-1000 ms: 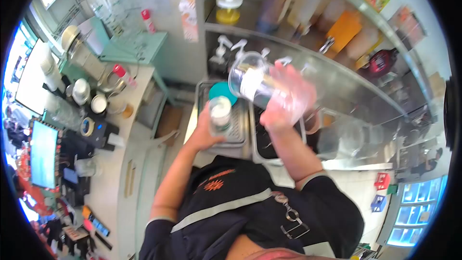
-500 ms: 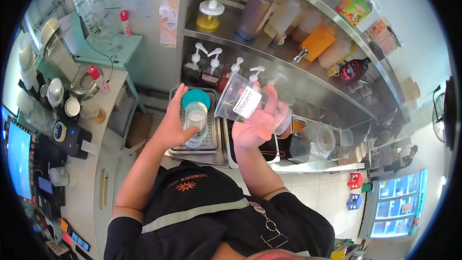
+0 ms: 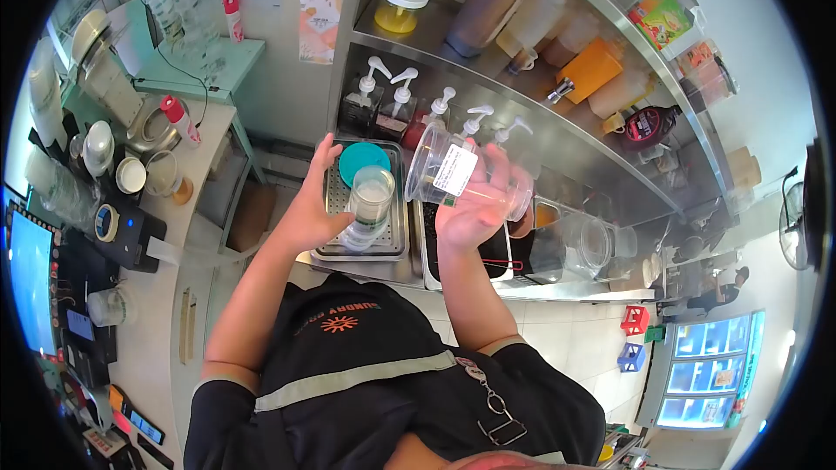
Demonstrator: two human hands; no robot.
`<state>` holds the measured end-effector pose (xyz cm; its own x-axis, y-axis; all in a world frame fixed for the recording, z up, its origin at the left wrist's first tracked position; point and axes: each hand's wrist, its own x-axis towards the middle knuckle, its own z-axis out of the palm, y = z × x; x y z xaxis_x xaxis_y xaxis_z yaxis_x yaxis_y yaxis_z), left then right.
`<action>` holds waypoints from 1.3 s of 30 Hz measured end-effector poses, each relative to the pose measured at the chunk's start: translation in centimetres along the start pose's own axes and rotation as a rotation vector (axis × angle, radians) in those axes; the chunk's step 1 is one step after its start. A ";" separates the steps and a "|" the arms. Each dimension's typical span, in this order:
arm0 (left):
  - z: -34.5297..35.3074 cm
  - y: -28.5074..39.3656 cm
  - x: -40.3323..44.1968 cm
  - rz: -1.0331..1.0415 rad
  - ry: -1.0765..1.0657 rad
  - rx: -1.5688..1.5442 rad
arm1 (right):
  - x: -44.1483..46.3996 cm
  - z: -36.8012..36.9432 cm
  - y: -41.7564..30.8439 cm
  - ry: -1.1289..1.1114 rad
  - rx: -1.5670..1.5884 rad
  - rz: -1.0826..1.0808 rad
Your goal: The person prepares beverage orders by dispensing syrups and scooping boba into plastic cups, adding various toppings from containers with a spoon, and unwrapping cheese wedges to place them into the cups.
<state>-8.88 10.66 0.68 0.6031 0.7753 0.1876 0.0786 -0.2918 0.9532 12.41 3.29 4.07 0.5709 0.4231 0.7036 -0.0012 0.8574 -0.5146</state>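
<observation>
My left hand is open, fingers apart, just left of a clear cup with whitish contents. That cup stands on a perforated metal tray, in front of a round teal lid. My right hand is wrapped round a clear empty-looking cup with a white printed label. This cup is tilted on its side, its wide mouth toward the left, above a black-lined container.
Pump bottles stand behind the tray. A metal shelf with jugs and bottles runs to the right. At left a counter holds cups, a printer and a screen. Another person is far off at right.
My left hand has opened away from the cup on the tray, which stays standing. My right hand still holds the labelled cup, now lower and more to the left than a second ago.
</observation>
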 end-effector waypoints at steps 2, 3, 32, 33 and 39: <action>0.2 -0.1 -0.2 -0.002 0.001 0.002 | 0.0 0.0 0.0 0.013 0.026 0.008; 0.3 -0.3 -0.2 0.014 0.001 -0.003 | 0.0 -0.1 0.1 0.017 0.037 0.004; 0.2 -9.1 -6.3 -0.621 -0.418 -0.930 | -11.4 -8.9 10.9 -0.236 -0.433 1.105; -0.2 -7.1 -5.5 -0.443 -0.430 -0.854 | -8.6 -8.2 9.4 -0.296 -0.364 1.050; 0.8 0.2 -2.3 -0.188 -0.414 -0.827 | 5.2 -0.8 -1.4 -0.707 -0.154 0.595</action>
<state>-9.60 8.32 0.26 0.8842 0.4624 0.0659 -0.2891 0.4311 0.8547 16.02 4.02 8.05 -0.1201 0.9032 0.4121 0.0047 0.4156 -0.9095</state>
